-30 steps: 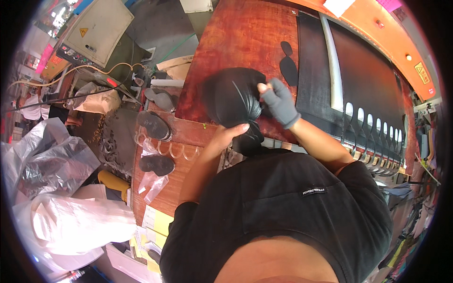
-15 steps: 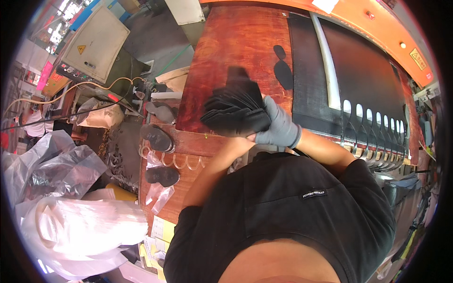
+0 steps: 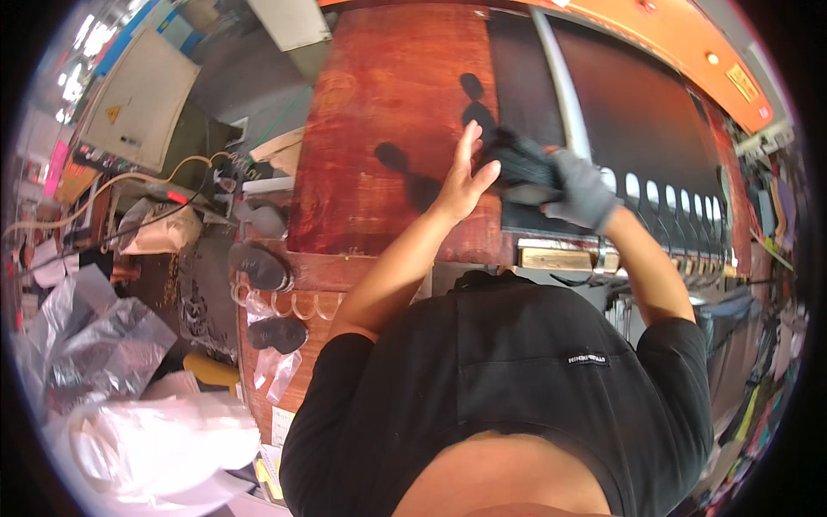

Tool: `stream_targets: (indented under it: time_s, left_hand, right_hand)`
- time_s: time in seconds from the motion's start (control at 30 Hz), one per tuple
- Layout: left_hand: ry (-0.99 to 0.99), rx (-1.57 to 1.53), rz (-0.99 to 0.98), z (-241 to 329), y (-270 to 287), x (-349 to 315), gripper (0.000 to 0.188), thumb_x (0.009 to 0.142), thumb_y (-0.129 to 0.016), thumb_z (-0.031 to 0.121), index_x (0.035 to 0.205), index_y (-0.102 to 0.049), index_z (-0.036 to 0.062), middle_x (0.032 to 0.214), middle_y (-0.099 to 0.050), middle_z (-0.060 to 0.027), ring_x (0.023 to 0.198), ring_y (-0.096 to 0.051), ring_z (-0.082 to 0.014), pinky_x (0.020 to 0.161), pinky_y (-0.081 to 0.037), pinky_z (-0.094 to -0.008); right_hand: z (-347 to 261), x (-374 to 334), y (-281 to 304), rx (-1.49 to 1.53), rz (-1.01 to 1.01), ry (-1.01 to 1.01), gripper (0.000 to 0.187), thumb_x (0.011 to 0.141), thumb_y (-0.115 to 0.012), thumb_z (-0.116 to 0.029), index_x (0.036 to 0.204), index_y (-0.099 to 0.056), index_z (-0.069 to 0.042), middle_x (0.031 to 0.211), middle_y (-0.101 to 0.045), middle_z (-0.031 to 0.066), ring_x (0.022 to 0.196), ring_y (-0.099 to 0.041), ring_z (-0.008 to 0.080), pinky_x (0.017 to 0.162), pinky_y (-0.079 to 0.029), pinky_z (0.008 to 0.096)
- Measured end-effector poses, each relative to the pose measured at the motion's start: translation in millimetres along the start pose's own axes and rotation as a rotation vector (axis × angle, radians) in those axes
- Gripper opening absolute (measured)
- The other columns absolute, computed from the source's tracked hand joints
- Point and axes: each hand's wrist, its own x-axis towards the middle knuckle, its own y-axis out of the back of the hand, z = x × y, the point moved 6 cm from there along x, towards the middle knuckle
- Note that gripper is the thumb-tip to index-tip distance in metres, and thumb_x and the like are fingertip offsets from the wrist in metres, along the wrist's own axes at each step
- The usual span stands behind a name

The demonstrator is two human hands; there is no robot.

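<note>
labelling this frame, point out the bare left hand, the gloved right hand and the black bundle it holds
left hand (image 3: 463, 183), head view, on the palm
right hand (image 3: 582, 186), head view, on the grey glove's back
black bundle (image 3: 519, 164), head view, on its middle

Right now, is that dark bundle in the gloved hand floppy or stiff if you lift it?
Probably floppy: the dark ridged bundle bends and bunches where the grey-gloved right hand grips it. It looks light, since one hand holds it up alone. Likely not slippery, as the knit glove gets a good grip; the bare left hand is open beside it.
</note>
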Motion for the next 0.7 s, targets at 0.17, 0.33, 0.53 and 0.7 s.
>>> stream_targets:
  time_s: [0.17,0.33,0.53,0.7]
  left_hand:
    - [-0.112,0.406,-0.007,-44,-1,22,0.054,0.087,-0.061,0.025,0.132,-0.041,0.0026,0.132,-0.042,-0.0132,0.125,-0.038,-0.0238,0.104,-0.03,-0.0348]
    - [0.057,0.176,0.109,-52,8,32,0.035,0.091,-0.056,0.023,0.118,-0.055,0.0014,0.115,-0.056,-0.0109,0.112,-0.05,-0.0208,0.097,-0.036,-0.0304]
    - [-0.236,0.394,0.139,-16,12,14,0.026,0.09,-0.053,0.015,0.11,-0.059,0.0009,0.113,-0.057,-0.0123,0.11,-0.051,-0.0251,0.097,-0.037,-0.034]
    - [0.046,0.303,0.024,-36,17,21,0.04,0.093,-0.05,0.023,0.127,-0.048,0.0019,0.124,-0.048,-0.0122,0.12,-0.042,-0.0241,0.104,-0.029,-0.034]
  right_hand:
    - [20,6,-70,-0.313,-0.137,0.053,0.092,0.063,-0.071,-0.041,0.133,-0.033,0.005,0.105,-0.054,0.0143,0.099,-0.054,0.0263,0.086,-0.039,0.0372]
    - [20,14,-58,-0.284,-0.189,0.029,0.088,0.061,-0.073,-0.038,0.132,-0.036,0.002,0.097,-0.054,0.0145,0.09,-0.056,0.029,0.083,-0.041,0.0386]
    - [3,6,-52,-0.094,-0.076,0.126,0.093,0.057,-0.077,-0.03,0.133,-0.033,0.002,0.102,-0.051,0.016,0.09,-0.054,0.0316,0.077,-0.044,0.0398]
    - [16,8,-61,-0.148,-0.067,0.093,0.094,0.065,-0.069,-0.038,0.137,-0.026,0.005,0.103,-0.052,0.0147,0.084,-0.056,0.029,0.072,-0.044,0.0383]
